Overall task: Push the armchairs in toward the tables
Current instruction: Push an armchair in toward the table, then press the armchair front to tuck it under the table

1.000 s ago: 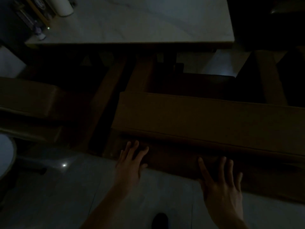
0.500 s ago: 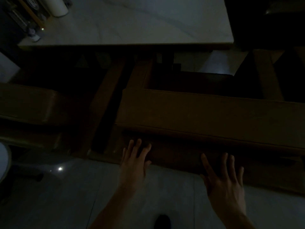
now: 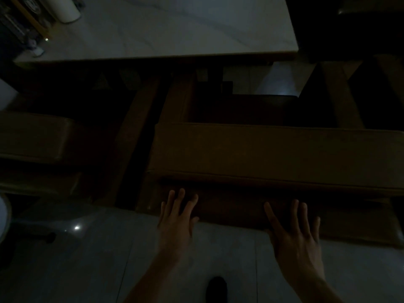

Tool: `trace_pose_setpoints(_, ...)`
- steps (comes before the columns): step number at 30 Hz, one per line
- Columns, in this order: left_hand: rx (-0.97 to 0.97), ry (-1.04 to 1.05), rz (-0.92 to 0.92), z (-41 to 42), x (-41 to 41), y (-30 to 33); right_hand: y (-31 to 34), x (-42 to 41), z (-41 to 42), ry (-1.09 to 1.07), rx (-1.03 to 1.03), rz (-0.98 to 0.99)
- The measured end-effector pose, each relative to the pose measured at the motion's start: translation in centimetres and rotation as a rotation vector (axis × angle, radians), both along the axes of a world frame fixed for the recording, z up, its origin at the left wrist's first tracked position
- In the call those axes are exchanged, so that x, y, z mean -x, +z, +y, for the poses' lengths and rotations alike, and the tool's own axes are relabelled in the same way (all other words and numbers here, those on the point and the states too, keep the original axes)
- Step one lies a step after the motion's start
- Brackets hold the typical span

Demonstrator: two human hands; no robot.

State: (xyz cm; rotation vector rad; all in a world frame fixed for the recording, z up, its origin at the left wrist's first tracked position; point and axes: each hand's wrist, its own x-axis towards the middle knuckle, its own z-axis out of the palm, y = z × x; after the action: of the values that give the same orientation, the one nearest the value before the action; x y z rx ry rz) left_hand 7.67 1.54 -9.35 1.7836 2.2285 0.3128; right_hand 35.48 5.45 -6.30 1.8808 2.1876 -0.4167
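Left hand point(image 3: 175, 221) and right hand point(image 3: 293, 235) both flat, fingers spread, gripping nothing, palms against the lower back panel of the brown armchair point(image 3: 273, 154). Armchair faces the pale marble surface point(image 3: 175, 29), seat front near its edge. Second armchair point(image 3: 32, 136) just beside it at left, on tiled floor point(image 3: 87, 259).

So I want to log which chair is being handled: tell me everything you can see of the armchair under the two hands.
The armchair is brown, boxy and upholstered, seemingly leather-like, though the dim light hides detail. It is seen from behind and above: a wide padded backrest top with a seam along its rear edge, two armrests running toward the pale table, a dark seat between them. It stands upright on the tiled floor, beside another brown chair. The left hand and right hand lie open and flat against its back panel.
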Motion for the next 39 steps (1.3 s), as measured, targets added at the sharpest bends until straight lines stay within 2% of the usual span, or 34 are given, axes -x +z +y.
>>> trace_pose_setpoints(4, 0.036, -0.012, -0.011, 0.1, 0.3, 0.3, 0.3, 0.0, 0.1, 0.013, 0.028, 0.008)
trace_pose_setpoints(9, 0.253, -0.068, 0.034, 1.0, 1.1, 2.3, 0.4, -0.8, 0.7, 0.044, 0.093, 0.001)
trace_pose_setpoints(13, 0.36, -0.091, 0.09, 1.7, 0.6, 5.2, 3.8, -1.4, 1.9, -0.01, 0.206, 0.069)
trace_pose_setpoints(16, 0.386, -0.137, 0.097, 2.2, -1.1, 7.6, 6.9, -2.8, 1.5, -0.075, 0.204, 0.128)
trace_pose_setpoints(22, 0.451, -0.312, 0.024, 3.7, -8.7, 14.1, 13.4, -9.5, 0.0, -0.158, 0.11, 0.149)
trace_pose_setpoints(27, 0.436, -0.363, 0.012, 3.1, -18.0, 19.7, 17.6, -17.8, -3.6, -0.246, 0.013, 0.226)
trace_pose_setpoints(39, 0.328, -0.489, -0.06, -3.6, -34.9, 23.9, 19.8, -36.3, -14.7, -0.425, -0.117, 0.289)
